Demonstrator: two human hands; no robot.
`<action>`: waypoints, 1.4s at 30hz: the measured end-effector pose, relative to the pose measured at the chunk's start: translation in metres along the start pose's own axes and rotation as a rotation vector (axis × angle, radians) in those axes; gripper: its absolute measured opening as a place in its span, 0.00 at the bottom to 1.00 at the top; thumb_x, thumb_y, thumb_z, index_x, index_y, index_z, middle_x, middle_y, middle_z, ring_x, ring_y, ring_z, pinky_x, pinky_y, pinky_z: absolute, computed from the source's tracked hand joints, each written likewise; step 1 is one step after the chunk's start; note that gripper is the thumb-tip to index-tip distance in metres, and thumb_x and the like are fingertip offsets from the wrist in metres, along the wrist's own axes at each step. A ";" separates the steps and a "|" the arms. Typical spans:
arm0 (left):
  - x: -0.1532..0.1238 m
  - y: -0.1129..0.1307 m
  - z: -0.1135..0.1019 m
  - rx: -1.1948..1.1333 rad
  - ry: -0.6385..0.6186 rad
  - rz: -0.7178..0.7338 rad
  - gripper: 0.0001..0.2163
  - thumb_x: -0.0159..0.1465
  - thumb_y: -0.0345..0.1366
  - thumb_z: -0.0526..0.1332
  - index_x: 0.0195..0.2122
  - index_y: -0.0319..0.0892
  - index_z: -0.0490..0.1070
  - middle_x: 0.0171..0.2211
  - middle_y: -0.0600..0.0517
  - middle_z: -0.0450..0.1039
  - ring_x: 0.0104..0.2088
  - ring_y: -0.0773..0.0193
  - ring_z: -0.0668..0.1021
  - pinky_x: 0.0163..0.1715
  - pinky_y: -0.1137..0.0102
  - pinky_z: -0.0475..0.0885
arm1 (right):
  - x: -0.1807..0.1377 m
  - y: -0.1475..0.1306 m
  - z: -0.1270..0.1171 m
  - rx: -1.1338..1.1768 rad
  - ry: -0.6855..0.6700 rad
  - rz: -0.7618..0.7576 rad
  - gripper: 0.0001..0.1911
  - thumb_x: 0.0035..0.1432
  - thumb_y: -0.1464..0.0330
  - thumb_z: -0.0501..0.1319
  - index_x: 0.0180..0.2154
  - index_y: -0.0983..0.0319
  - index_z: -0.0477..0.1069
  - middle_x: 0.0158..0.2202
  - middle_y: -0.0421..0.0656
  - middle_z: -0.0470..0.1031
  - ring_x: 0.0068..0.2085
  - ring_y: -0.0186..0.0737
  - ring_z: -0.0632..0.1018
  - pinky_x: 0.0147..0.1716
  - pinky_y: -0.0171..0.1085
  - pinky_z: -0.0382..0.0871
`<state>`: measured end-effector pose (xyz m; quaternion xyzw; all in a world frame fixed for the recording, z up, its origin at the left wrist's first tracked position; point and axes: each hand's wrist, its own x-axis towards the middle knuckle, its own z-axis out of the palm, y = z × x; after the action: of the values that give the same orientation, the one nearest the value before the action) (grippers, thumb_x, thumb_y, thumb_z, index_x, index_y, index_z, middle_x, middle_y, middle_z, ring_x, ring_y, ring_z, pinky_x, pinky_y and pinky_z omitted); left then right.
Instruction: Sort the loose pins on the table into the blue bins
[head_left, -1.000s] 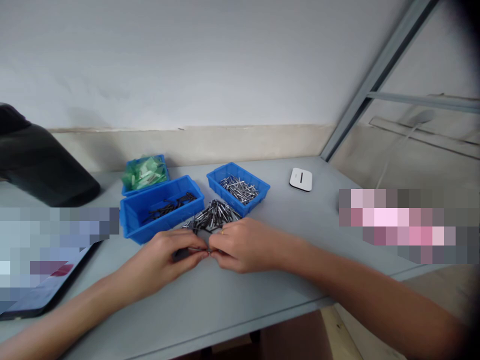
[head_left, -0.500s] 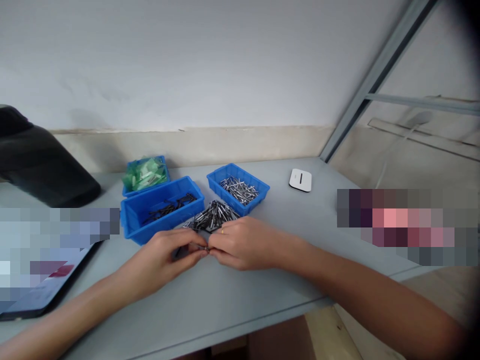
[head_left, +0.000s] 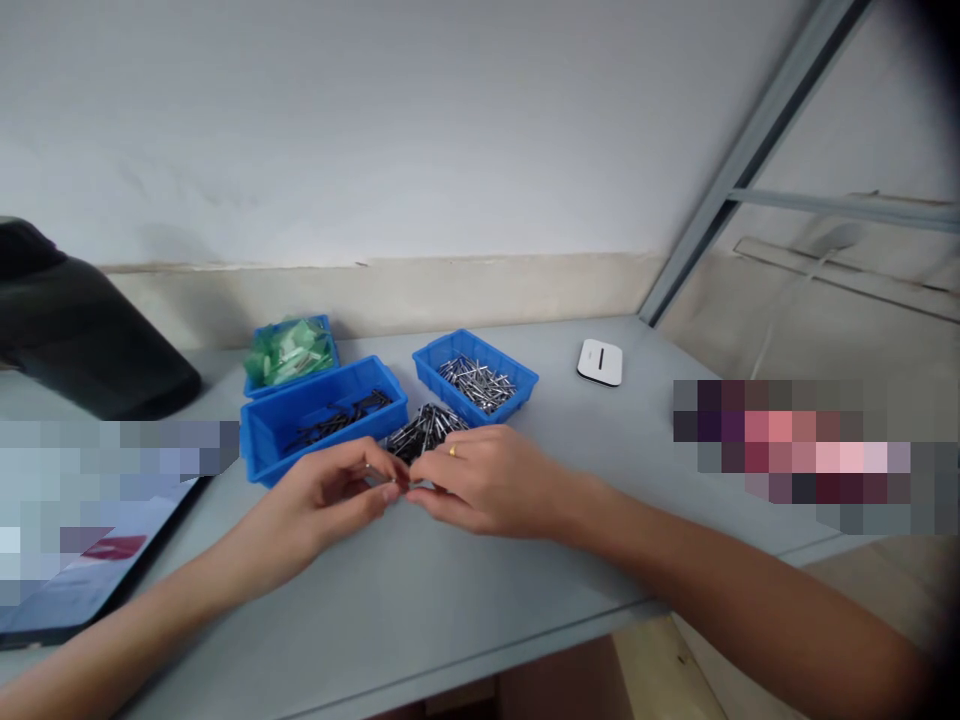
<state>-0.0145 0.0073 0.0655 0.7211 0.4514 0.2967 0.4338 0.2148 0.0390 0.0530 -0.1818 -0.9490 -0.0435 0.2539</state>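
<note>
My left hand (head_left: pixel 322 500) is closed in a pinch, with a thin metal pin (head_left: pixel 373 470) showing partly between its thumb and fingers. My right hand (head_left: pixel 484 482), wearing a ring, has its fingertips pinched right beside the left ones; whatever they grip is hidden. Just behind the fingers lies a pile of thin black and silver pins (head_left: pixel 426 430) on the grey table. A blue bin (head_left: pixel 274 425) behind my left hand holds thin black pieces (head_left: pixel 341 420). Silver pins (head_left: pixel 480 383) fill part of another blue bin (head_left: pixel 517 398) at the back.
Green plastic packets (head_left: pixel 292 352) sit in a small blue bin at the back. A large black bottle (head_left: pixel 97 340) stands at the left, above a partly blurred flat screen (head_left: pixel 127 560). A white square device (head_left: pixel 600 362) lies at the back right, near a metal frame (head_left: pixel 697 230).
Both hands have shifted slightly up and left. My left fingers are more spread and curled, and the thin metal piece between the fingertips shows less.
</note>
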 end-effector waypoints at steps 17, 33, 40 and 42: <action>-0.001 -0.007 0.000 0.195 0.048 0.030 0.11 0.66 0.45 0.62 0.32 0.45 0.76 0.29 0.55 0.76 0.30 0.65 0.76 0.30 0.73 0.73 | -0.001 0.004 0.002 -0.088 0.056 -0.039 0.18 0.74 0.69 0.48 0.32 0.61 0.69 0.26 0.37 0.74 0.29 0.33 0.74 0.30 0.36 0.60; -0.005 -0.005 -0.004 0.355 0.157 0.139 0.08 0.67 0.44 0.62 0.37 0.48 0.79 0.32 0.55 0.81 0.32 0.63 0.80 0.24 0.77 0.72 | 0.000 0.003 -0.004 -0.048 -0.168 0.042 0.17 0.73 0.67 0.49 0.33 0.62 0.70 0.30 0.40 0.76 0.31 0.36 0.75 0.31 0.39 0.58; -0.004 -0.005 -0.006 0.459 0.121 0.241 0.08 0.70 0.39 0.58 0.41 0.48 0.77 0.35 0.55 0.81 0.34 0.65 0.81 0.24 0.80 0.73 | 0.001 0.005 -0.007 -0.017 -0.160 0.109 0.16 0.72 0.66 0.49 0.36 0.63 0.72 0.31 0.41 0.77 0.33 0.35 0.75 0.33 0.37 0.59; -0.003 -0.007 -0.007 0.493 0.111 0.245 0.09 0.70 0.40 0.57 0.42 0.47 0.77 0.36 0.53 0.81 0.34 0.65 0.81 0.25 0.79 0.73 | 0.001 0.008 -0.013 -0.004 -0.152 0.126 0.16 0.71 0.67 0.49 0.34 0.63 0.72 0.29 0.40 0.76 0.32 0.35 0.74 0.34 0.36 0.59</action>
<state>-0.0242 0.0084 0.0618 0.8366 0.4427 0.2673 0.1807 0.2229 0.0445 0.0644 -0.2444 -0.9521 -0.0155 0.1829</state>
